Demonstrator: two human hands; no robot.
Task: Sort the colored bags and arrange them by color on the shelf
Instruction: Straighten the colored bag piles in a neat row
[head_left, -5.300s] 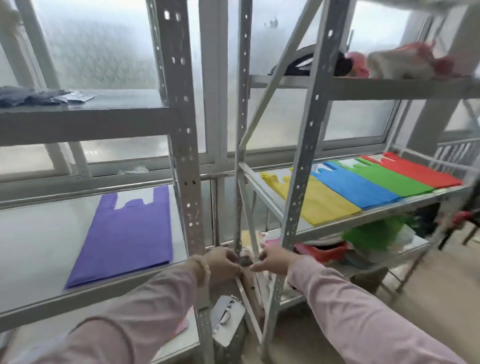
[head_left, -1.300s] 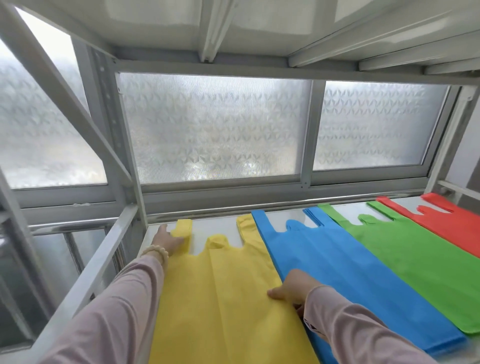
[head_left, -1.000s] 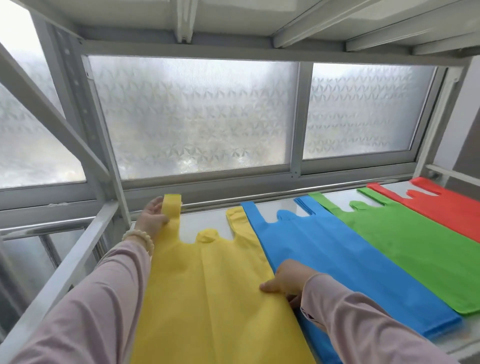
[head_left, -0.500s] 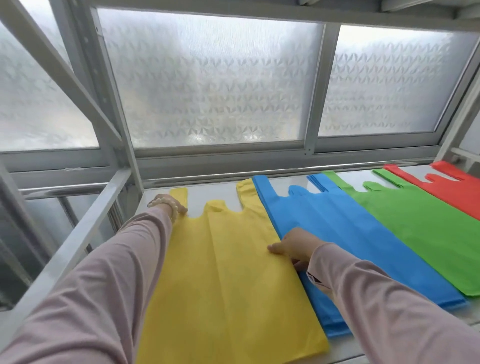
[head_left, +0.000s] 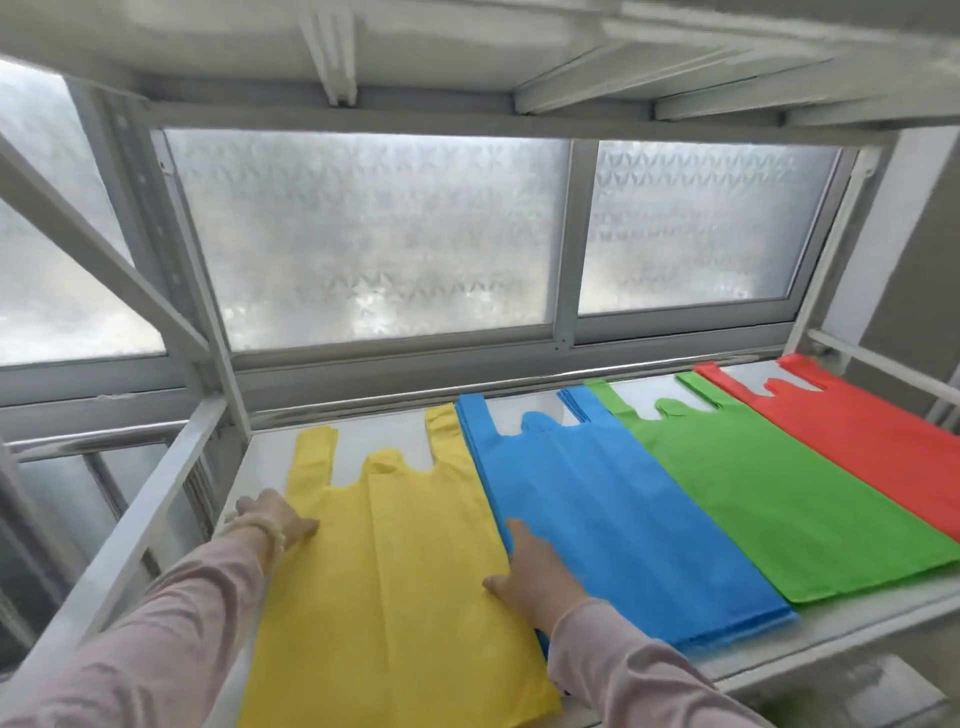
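Note:
Flat bags lie side by side on the white shelf (head_left: 395, 434): a yellow bag (head_left: 395, 582) at the left, then a blue stack (head_left: 613, 519), a green bag (head_left: 789, 499) and a red bag (head_left: 872, 431) at the right. My left hand (head_left: 275, 522) rests with straight fingers on the yellow bag's left edge, below its left handle. My right hand (head_left: 535, 571) lies flat along the seam where the yellow bag meets the blue stack, thumb on the yellow side.
A frosted window (head_left: 374, 234) runs behind the shelf. A grey metal upright (head_left: 192, 291) and diagonal brace (head_left: 98, 249) stand at the left, and the shelf above (head_left: 467, 57) hangs low overhead. A side rail (head_left: 130, 530) borders the left end.
My left hand has slid down from the yellow bag's left handle to its left edge. My right hand has flattened along the yellow-blue seam. The yellow bag now lies flat.

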